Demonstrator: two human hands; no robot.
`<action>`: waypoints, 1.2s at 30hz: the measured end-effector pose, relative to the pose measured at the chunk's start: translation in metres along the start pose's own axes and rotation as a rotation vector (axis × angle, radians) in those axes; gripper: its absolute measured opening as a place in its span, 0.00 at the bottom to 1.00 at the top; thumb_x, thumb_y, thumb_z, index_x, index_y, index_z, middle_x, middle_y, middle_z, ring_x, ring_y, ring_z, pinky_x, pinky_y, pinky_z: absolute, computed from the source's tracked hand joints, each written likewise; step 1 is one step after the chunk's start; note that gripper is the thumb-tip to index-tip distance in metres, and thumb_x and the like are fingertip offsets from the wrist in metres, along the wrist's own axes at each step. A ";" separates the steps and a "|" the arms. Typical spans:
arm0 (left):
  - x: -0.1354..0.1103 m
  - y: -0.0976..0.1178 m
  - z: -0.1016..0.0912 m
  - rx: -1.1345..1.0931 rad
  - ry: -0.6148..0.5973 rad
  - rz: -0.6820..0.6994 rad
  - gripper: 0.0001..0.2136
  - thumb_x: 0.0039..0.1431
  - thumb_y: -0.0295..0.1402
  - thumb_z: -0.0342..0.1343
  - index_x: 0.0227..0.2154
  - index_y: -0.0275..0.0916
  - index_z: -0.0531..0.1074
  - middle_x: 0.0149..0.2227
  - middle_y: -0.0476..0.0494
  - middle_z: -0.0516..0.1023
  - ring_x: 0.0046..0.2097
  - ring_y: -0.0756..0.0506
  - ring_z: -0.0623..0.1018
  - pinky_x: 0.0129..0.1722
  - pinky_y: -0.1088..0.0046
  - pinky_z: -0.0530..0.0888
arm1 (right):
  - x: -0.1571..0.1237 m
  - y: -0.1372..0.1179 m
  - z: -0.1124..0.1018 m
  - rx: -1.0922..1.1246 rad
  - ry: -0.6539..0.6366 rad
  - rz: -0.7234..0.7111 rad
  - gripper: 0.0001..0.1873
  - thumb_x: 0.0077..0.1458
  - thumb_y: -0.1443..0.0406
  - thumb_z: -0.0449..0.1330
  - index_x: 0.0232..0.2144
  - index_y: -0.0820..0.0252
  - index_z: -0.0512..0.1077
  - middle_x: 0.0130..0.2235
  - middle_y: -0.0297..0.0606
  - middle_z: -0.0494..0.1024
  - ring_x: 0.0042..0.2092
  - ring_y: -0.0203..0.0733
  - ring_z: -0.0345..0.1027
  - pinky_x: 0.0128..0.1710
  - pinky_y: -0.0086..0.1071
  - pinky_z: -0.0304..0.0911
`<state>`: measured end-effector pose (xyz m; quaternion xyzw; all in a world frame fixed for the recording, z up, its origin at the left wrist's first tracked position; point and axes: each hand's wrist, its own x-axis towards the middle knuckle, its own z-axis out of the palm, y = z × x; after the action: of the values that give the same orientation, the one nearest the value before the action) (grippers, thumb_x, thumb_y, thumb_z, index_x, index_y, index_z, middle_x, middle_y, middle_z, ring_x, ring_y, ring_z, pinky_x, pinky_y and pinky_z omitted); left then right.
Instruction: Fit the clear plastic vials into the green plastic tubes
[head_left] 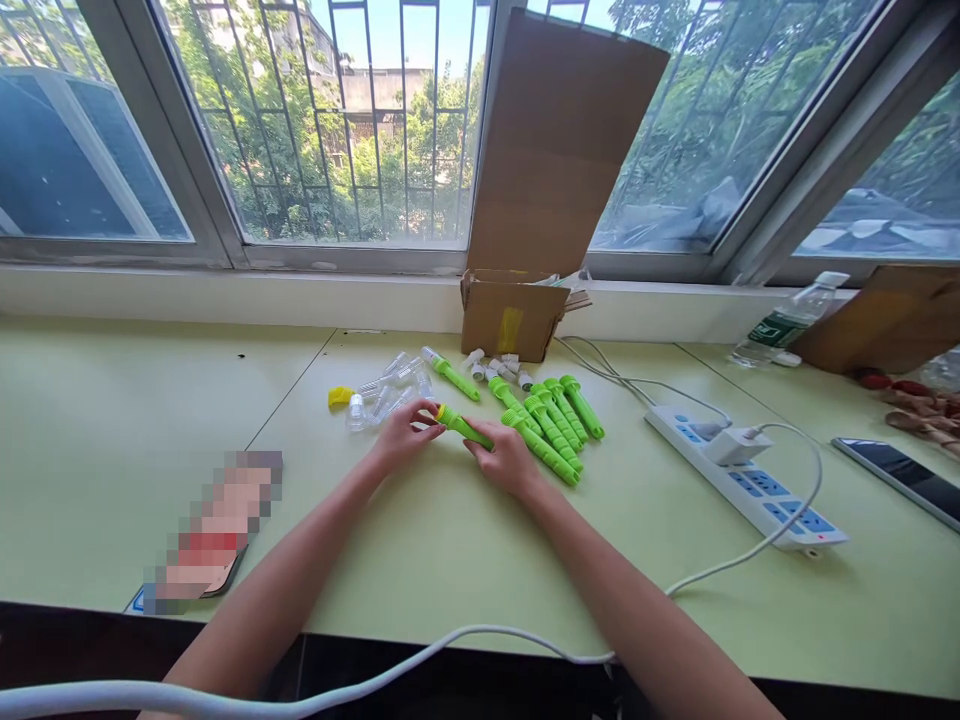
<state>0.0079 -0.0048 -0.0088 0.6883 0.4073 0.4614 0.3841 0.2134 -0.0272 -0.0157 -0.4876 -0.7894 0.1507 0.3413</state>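
- Green plastic handle (471, 430) is the thing being worked on, held just above the middle of the bench (390, 570), tilted, with a yellow ring (440, 411) at its left end.
- Right hand (504, 458) is closed around the green body; left hand (409, 428) is narrow, fingertips pinched at the ring end. Can't tell if the ring's fully seated.
- Done so far, by my read: just one. Another green stick (454, 378) lies behind the hands with a pale, see-through tip on it.
- Plenty left, I'd say: a bunch of spare handles (541, 448) lie beside the right hand, no tips on them that I can see.
- Loose bits too: clear tubes (356, 412) and a yellow piece (340, 396) past the left hand, small white parts (510, 372) near the cardboard box (495, 325).
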 end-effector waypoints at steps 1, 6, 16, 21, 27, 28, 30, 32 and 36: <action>0.000 0.000 0.000 0.002 -0.003 0.002 0.13 0.49 0.40 0.61 0.31 0.38 0.67 0.44 0.43 0.76 0.38 0.46 0.79 0.32 0.72 0.76 | 0.000 0.000 0.000 0.004 0.000 -0.003 0.24 0.53 0.66 0.58 0.54 0.55 0.70 0.49 0.39 0.77 0.47 0.48 0.72 0.49 0.38 0.65; -0.001 0.002 0.000 0.006 0.001 -0.004 0.12 0.49 0.39 0.62 0.32 0.38 0.67 0.45 0.43 0.76 0.37 0.47 0.79 0.31 0.73 0.76 | 0.000 0.001 0.001 0.017 0.012 -0.018 0.24 0.54 0.66 0.58 0.54 0.58 0.69 0.50 0.41 0.76 0.49 0.49 0.71 0.51 0.40 0.65; 0.000 0.006 0.001 -0.038 0.004 -0.001 0.12 0.50 0.39 0.61 0.34 0.37 0.70 0.46 0.40 0.76 0.41 0.44 0.79 0.35 0.68 0.78 | 0.001 0.002 0.003 0.147 0.067 -0.018 0.24 0.52 0.66 0.59 0.53 0.58 0.70 0.52 0.40 0.74 0.52 0.48 0.69 0.54 0.42 0.62; 0.000 0.008 0.001 -0.060 -0.005 0.001 0.12 0.50 0.39 0.61 0.35 0.38 0.70 0.47 0.40 0.76 0.42 0.44 0.79 0.36 0.67 0.78 | 0.001 -0.003 0.002 0.240 0.071 0.014 0.23 0.52 0.65 0.59 0.51 0.58 0.71 0.52 0.39 0.75 0.53 0.48 0.68 0.55 0.42 0.61; 0.002 0.009 -0.001 -0.056 0.001 0.003 0.12 0.51 0.40 0.61 0.34 0.38 0.70 0.48 0.40 0.75 0.42 0.44 0.79 0.37 0.67 0.78 | 0.000 -0.005 0.003 0.315 0.072 0.061 0.22 0.52 0.63 0.59 0.50 0.61 0.72 0.51 0.41 0.75 0.53 0.49 0.68 0.54 0.41 0.62; 0.002 0.009 -0.001 -0.052 0.004 0.007 0.12 0.51 0.40 0.60 0.34 0.38 0.70 0.48 0.40 0.75 0.42 0.44 0.79 0.37 0.67 0.78 | 0.000 -0.006 0.003 0.323 0.076 0.065 0.22 0.52 0.62 0.59 0.50 0.61 0.72 0.51 0.41 0.75 0.53 0.49 0.68 0.54 0.41 0.62; 0.001 0.008 -0.001 -0.032 0.008 0.022 0.11 0.52 0.39 0.59 0.34 0.38 0.70 0.47 0.40 0.75 0.42 0.44 0.78 0.37 0.67 0.77 | 0.001 -0.008 0.002 0.345 0.076 0.076 0.22 0.52 0.60 0.59 0.49 0.61 0.73 0.49 0.42 0.77 0.49 0.49 0.70 0.50 0.39 0.65; -0.002 0.006 0.002 0.034 -0.015 0.057 0.09 0.52 0.38 0.59 0.31 0.37 0.71 0.45 0.40 0.76 0.43 0.43 0.78 0.37 0.67 0.77 | 0.002 -0.013 -0.001 0.395 0.081 0.114 0.22 0.53 0.57 0.58 0.47 0.62 0.74 0.41 0.42 0.80 0.38 0.45 0.74 0.37 0.35 0.70; -0.007 0.004 0.017 0.253 -0.166 0.166 0.05 0.53 0.33 0.57 0.26 0.38 0.72 0.42 0.41 0.77 0.40 0.45 0.77 0.40 0.68 0.74 | 0.005 -0.020 -0.010 0.552 0.207 0.181 0.24 0.56 0.51 0.54 0.48 0.61 0.71 0.28 0.36 0.75 0.17 0.32 0.59 0.15 0.27 0.55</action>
<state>0.0232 -0.0150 -0.0125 0.7980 0.3710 0.3782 0.2872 0.2058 -0.0332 0.0046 -0.4575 -0.6332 0.3385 0.5246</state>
